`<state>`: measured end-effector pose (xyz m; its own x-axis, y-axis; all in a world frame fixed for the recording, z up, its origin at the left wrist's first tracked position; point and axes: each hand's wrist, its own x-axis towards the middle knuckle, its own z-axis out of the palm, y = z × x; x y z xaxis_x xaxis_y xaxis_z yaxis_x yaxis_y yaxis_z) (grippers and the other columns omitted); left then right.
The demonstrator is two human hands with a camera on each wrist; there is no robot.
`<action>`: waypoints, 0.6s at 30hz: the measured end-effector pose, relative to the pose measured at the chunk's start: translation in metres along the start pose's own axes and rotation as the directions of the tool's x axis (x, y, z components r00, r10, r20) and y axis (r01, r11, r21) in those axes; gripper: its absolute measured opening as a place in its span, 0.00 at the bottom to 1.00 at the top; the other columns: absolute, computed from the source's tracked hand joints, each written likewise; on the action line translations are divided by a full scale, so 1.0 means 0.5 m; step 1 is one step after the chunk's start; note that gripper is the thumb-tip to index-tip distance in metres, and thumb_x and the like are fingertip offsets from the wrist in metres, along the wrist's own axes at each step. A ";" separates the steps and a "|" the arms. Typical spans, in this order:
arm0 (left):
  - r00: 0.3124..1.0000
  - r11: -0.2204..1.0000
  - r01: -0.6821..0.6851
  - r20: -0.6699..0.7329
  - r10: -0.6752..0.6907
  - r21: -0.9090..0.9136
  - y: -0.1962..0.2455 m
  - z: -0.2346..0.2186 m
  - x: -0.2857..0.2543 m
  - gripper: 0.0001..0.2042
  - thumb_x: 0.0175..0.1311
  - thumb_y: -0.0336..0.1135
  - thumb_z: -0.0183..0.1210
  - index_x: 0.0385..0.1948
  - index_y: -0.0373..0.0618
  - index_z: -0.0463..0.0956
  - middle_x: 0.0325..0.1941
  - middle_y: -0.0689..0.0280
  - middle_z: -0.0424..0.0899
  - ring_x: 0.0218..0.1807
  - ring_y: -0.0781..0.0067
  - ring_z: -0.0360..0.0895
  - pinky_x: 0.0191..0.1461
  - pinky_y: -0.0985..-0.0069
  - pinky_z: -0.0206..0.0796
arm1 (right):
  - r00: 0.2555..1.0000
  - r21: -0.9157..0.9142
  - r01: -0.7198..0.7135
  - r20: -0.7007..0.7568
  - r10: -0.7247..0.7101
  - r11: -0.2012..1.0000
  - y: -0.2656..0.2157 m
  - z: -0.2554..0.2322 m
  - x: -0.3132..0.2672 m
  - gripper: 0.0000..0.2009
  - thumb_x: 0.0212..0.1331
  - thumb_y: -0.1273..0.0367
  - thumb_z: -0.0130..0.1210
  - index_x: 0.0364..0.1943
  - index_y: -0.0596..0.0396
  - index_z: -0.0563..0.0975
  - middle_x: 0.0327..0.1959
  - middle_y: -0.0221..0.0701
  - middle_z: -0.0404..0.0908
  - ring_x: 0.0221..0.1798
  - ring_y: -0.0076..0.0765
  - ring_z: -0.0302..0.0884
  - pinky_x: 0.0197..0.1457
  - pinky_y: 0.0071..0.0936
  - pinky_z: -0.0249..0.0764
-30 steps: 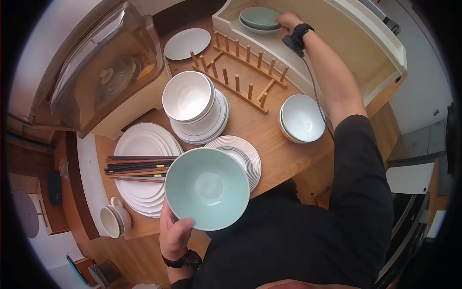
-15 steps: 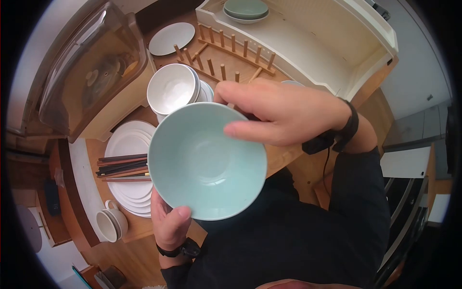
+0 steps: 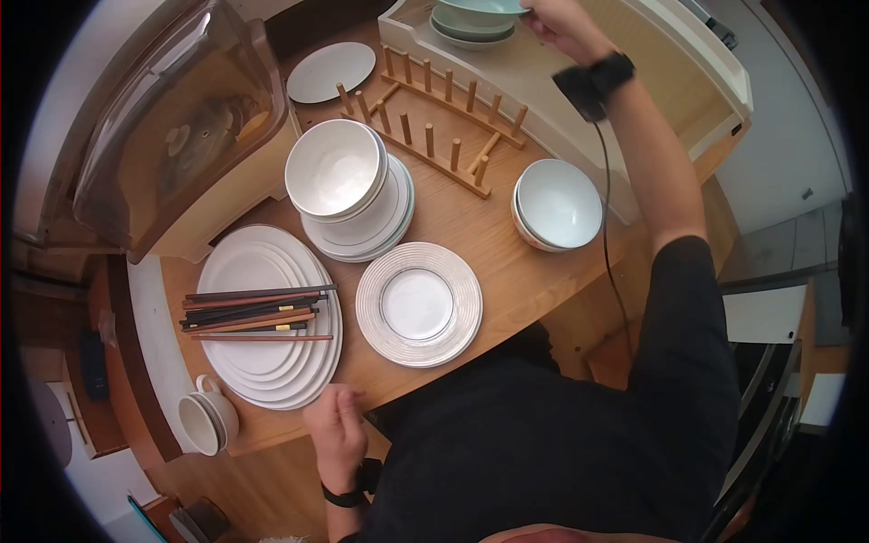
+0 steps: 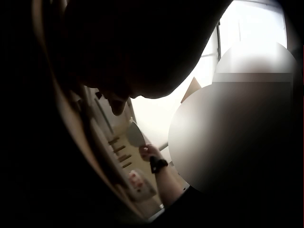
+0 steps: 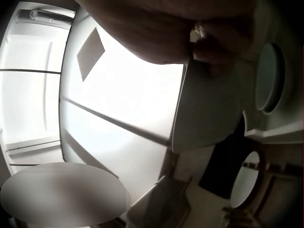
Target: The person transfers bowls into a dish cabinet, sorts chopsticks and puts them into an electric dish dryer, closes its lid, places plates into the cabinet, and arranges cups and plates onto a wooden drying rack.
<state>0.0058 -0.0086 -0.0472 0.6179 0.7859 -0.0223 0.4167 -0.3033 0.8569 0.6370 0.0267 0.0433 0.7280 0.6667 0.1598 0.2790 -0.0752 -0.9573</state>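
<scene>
One lidded box (image 3: 195,136) stands at ten o'clock from the ringed plate, with nested cups (image 3: 206,423) at eight. At nine, chopsticks (image 3: 244,317) lie across a pile of plates (image 3: 276,362) on the bench (image 3: 516,281). At eleven sits a stack of white bowls (image 3: 333,167), resting on more plates; a lone oval plate (image 3: 332,72) lies beyond it. Of my hands, the left (image 3: 338,434) hovers at seven by the bench edge, fingers loosely curled and holding nothing. The ringed plate (image 3: 418,303) is flat in the middle. Toward twelve is the wooden rack (image 3: 430,145), and past it, in the cream box (image 3: 634,100), my green bowl (image 3: 480,8) is over two others. Whether it touches them I can't tell. My right hand (image 3: 563,27), at one, grips its rim. Blue-white bowls (image 3: 561,204) sit nested at two.
</scene>
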 end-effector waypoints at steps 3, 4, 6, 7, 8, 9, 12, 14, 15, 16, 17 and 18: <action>0.887 0.856 -0.365 -0.143 0.440 0.367 -0.049 0.044 0.000 0.11 0.67 0.25 0.56 0.21 0.41 0.73 0.17 0.59 0.69 0.17 0.59 0.65 0.23 0.68 0.56 | 0.970 -0.096 -0.155 -0.206 0.133 0.983 0.044 0.034 0.093 0.08 0.59 0.75 0.53 0.23 0.60 0.77 0.18 0.30 0.73 0.20 0.25 0.67 0.21 0.28 0.59; 0.885 0.854 -0.364 -0.149 0.441 0.372 -0.048 0.047 -0.001 0.11 0.67 0.25 0.56 0.21 0.41 0.73 0.17 0.59 0.69 0.17 0.59 0.65 0.23 0.68 0.56 | 0.971 -0.092 -0.149 -0.202 0.128 0.985 0.079 0.041 0.133 0.08 0.59 0.75 0.53 0.23 0.60 0.77 0.18 0.30 0.73 0.20 0.25 0.67 0.21 0.28 0.59; 0.851 0.825 -0.385 -0.186 0.491 0.415 -0.045 0.056 0.000 0.10 0.64 0.25 0.58 0.20 0.42 0.72 0.17 0.60 0.67 0.17 0.58 0.65 0.23 0.66 0.54 | 0.955 -0.098 -0.156 -0.268 0.125 0.983 0.142 0.045 0.197 0.06 0.56 0.72 0.55 0.27 0.61 0.77 0.21 0.33 0.77 0.20 0.25 0.70 0.21 0.27 0.61; 0.839 0.814 -0.376 -0.210 0.501 0.443 -0.057 0.060 0.001 0.11 0.63 0.25 0.59 0.20 0.42 0.71 0.16 0.61 0.64 0.17 0.58 0.64 0.23 0.64 0.53 | 0.974 -0.033 -0.156 -0.173 0.148 0.987 0.117 0.037 0.160 0.06 0.53 0.74 0.50 0.23 0.61 0.76 0.21 0.34 0.75 0.22 0.31 0.70 0.24 0.32 0.60; 0.839 0.815 -0.373 -0.214 0.500 0.445 -0.056 0.061 0.003 0.11 0.63 0.25 0.59 0.20 0.42 0.71 0.16 0.61 0.64 0.17 0.58 0.64 0.23 0.64 0.53 | 0.975 -0.032 -0.153 -0.169 0.146 0.988 0.123 0.039 0.161 0.06 0.53 0.74 0.50 0.23 0.61 0.76 0.21 0.34 0.75 0.22 0.31 0.70 0.24 0.32 0.60; 0.843 0.806 -0.363 -0.203 0.498 0.469 -0.054 0.063 0.004 0.11 0.63 0.25 0.59 0.20 0.42 0.72 0.16 0.61 0.64 0.17 0.58 0.64 0.23 0.64 0.53 | 0.967 -0.018 -0.184 -0.184 0.178 0.983 0.131 0.045 0.162 0.05 0.55 0.74 0.53 0.24 0.61 0.76 0.21 0.33 0.75 0.21 0.30 0.70 0.23 0.31 0.60; 0.853 0.799 -0.341 -0.194 0.484 0.495 -0.054 0.066 0.006 0.11 0.63 0.25 0.59 0.19 0.43 0.72 0.16 0.62 0.64 0.17 0.58 0.64 0.23 0.64 0.53 | 0.952 0.013 -0.262 -0.161 0.261 0.965 0.142 0.048 0.155 0.07 0.60 0.72 0.57 0.26 0.60 0.75 0.21 0.31 0.74 0.21 0.26 0.68 0.22 0.28 0.58; 0.859 0.800 -0.335 -0.188 0.477 0.497 -0.054 0.067 0.006 0.11 0.63 0.25 0.59 0.19 0.43 0.72 0.16 0.62 0.64 0.17 0.58 0.64 0.23 0.64 0.53 | 0.941 0.031 -0.312 -0.129 0.314 0.950 0.140 0.034 0.150 0.09 0.62 0.70 0.59 0.27 0.59 0.75 0.20 0.30 0.73 0.20 0.24 0.67 0.21 0.27 0.57; 0.862 0.802 -0.321 -0.196 0.468 0.503 -0.052 0.069 0.007 0.11 0.63 0.25 0.59 0.19 0.43 0.72 0.16 0.62 0.65 0.18 0.58 0.64 0.23 0.64 0.53 | 0.949 -0.045 -0.311 -0.064 0.308 0.949 0.135 0.020 0.148 0.10 0.65 0.68 0.59 0.28 0.58 0.75 0.19 0.29 0.73 0.19 0.23 0.66 0.20 0.25 0.56; 0.865 0.803 -0.309 -0.202 0.460 0.509 -0.051 0.070 0.008 0.11 0.63 0.25 0.59 0.19 0.43 0.72 0.16 0.61 0.65 0.18 0.58 0.64 0.23 0.63 0.53 | 0.952 -0.120 -0.304 0.000 0.306 0.945 0.136 0.008 0.145 0.11 0.67 0.66 0.59 0.29 0.57 0.75 0.19 0.28 0.72 0.19 0.21 0.65 0.20 0.24 0.56; 0.866 0.803 -0.312 -0.196 0.461 0.508 -0.052 0.072 0.011 0.11 0.63 0.25 0.59 0.19 0.43 0.72 0.16 0.61 0.65 0.18 0.58 0.64 0.23 0.63 0.53 | 0.951 -0.119 -0.308 -0.004 0.310 0.944 0.164 -0.007 0.170 0.11 0.67 0.66 0.59 0.29 0.57 0.75 0.19 0.28 0.72 0.19 0.21 0.65 0.20 0.24 0.56; 0.855 0.802 -0.313 -0.217 0.471 0.509 -0.053 0.074 0.013 0.12 0.62 0.26 0.60 0.18 0.44 0.71 0.15 0.62 0.64 0.17 0.58 0.64 0.22 0.63 0.53 | 0.956 -0.072 -0.293 -0.049 0.290 0.953 0.187 -0.011 0.202 0.11 0.67 0.66 0.59 0.29 0.57 0.76 0.19 0.29 0.73 0.18 0.21 0.65 0.19 0.23 0.56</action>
<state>0.0234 -0.0152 -0.0893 0.5803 0.6459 0.4961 0.4804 -0.7633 0.4319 0.7401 0.0829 -0.0288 0.8077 0.5787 -0.1132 0.0977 -0.3207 -0.9421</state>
